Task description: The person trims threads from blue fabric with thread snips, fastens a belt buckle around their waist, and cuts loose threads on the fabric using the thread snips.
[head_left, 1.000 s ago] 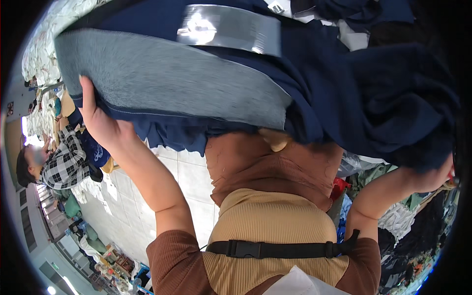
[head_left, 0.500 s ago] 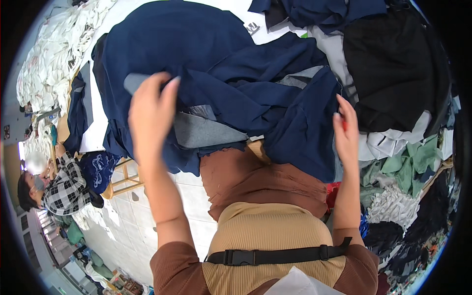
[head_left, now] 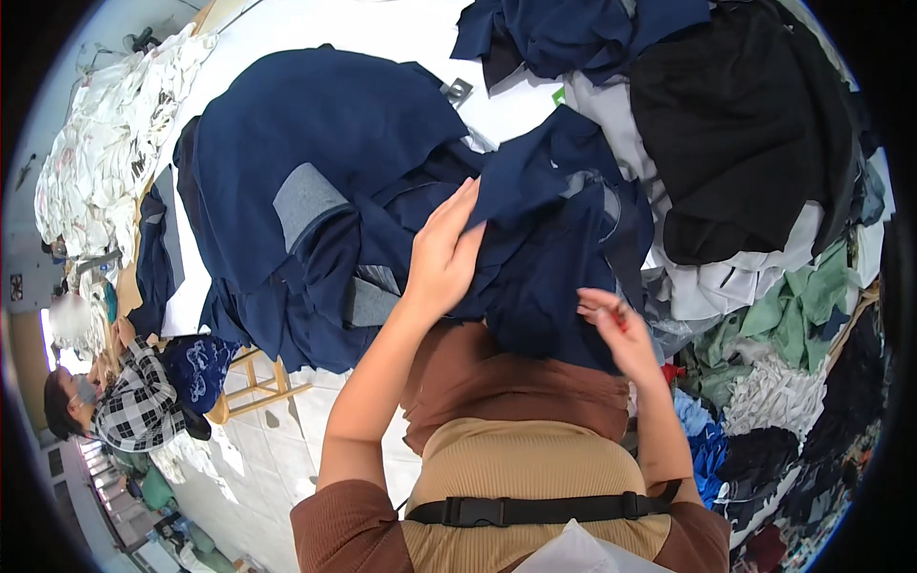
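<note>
My left hand [head_left: 443, 256] lies with straight fingers and thumb apart against a dark navy cloth garment [head_left: 535, 258] with grey patches on its inner side. At the garment's near right edge is my right hand [head_left: 621, 339], its fingers curled around a small red thing [head_left: 623, 321], mostly hidden in the palm. Whether the right fingertips also touch the cloth, I cannot tell. Left of my left hand rises a large heap of navy cloth [head_left: 315, 115]. A grey-faced piece [head_left: 308, 201] is folded over on its front.
Black cloth [head_left: 745, 134] is piled at the right, above white and green pieces [head_left: 778, 310]. More navy cloth [head_left: 583, 33] lies at the back of the white table [head_left: 287, 27]. A masked co-worker [head_left: 134, 406] is at the far left, near a wooden stool [head_left: 258, 382].
My left hand has moved right, from the navy heap onto the garment. My right hand has come nearer and left. The garment's cloth has shifted, and the grey-faced piece lies folded over.
</note>
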`<state>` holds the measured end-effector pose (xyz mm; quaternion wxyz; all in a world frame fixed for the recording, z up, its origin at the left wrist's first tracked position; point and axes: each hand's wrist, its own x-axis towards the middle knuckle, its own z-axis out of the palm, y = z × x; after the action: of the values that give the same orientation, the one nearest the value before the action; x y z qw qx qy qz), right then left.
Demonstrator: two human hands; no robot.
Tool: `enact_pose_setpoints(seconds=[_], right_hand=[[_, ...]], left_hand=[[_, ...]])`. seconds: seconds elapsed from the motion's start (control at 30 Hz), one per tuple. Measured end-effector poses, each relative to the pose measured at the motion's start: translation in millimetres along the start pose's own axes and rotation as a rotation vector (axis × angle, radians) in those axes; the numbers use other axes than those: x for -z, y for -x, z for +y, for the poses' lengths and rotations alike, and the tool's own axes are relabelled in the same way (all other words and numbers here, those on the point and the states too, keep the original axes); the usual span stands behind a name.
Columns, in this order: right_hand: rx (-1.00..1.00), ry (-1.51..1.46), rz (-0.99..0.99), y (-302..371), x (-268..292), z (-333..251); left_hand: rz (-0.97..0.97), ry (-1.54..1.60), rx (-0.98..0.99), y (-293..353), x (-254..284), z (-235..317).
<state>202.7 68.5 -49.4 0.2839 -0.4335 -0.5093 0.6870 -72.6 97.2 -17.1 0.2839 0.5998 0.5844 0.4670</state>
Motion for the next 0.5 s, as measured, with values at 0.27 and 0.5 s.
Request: enact_pose_setpoints(seconds=[0.27,0.5], right_hand=[[-0.15,-0.683,0.262,-49.1,-31.0,-24.9],[-0.031,-0.596,0.329,-36.3,-46.1,-22.0]], left_hand=[[-0.471,-0.318,-0.199,71.1,-13.7,33.9],[-0.16,-0.145,-0.049,83.0,-26.8,26.5]])
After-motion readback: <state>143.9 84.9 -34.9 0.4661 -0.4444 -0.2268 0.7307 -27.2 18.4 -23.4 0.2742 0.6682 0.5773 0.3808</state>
